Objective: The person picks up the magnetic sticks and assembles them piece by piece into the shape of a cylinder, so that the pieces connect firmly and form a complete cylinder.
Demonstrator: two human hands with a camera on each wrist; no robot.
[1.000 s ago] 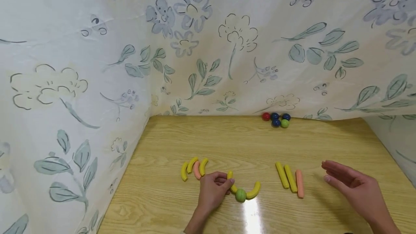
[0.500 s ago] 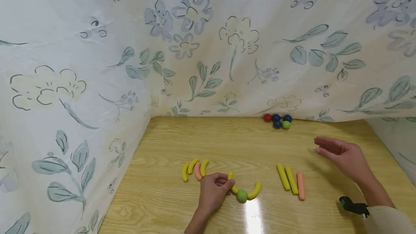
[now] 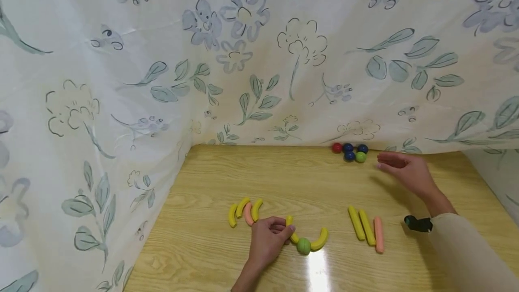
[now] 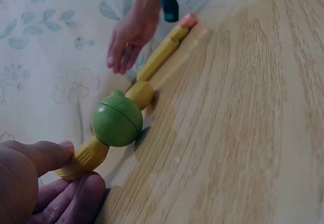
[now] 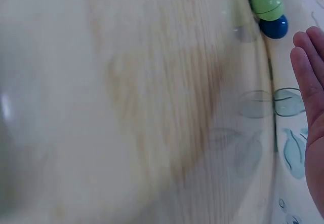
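My left hand [image 3: 267, 240] pinches a curved yellow stick [image 4: 91, 158] between thumb and fingers, low over the table. Against the end of that stick is a green ball [image 3: 303, 246] with a groove round it. A second curved yellow stick [image 3: 320, 239] adjoins the ball's other side. My right hand [image 3: 407, 175] is in the air at the back right, fingers straight and holding nothing. Just left of its fingertips lies a light green ball [image 3: 361, 157], grouped with a red ball [image 3: 337, 148] and several dark blue balls [image 3: 349, 156].
Several curved sticks [image 3: 243, 207], yellow and pink, lie left of my left hand. Two straight yellow sticks [image 3: 367, 227] and a straight pink stick [image 3: 379, 235] lie right of centre. A floral cloth [image 3: 300, 102] hangs along the back and sides of the wooden table [image 3: 251, 170].
My right hand has moved away from near the straight sticks, back and to the left toward the group of balls. My left hand keeps its pinch on the curved yellow stick.
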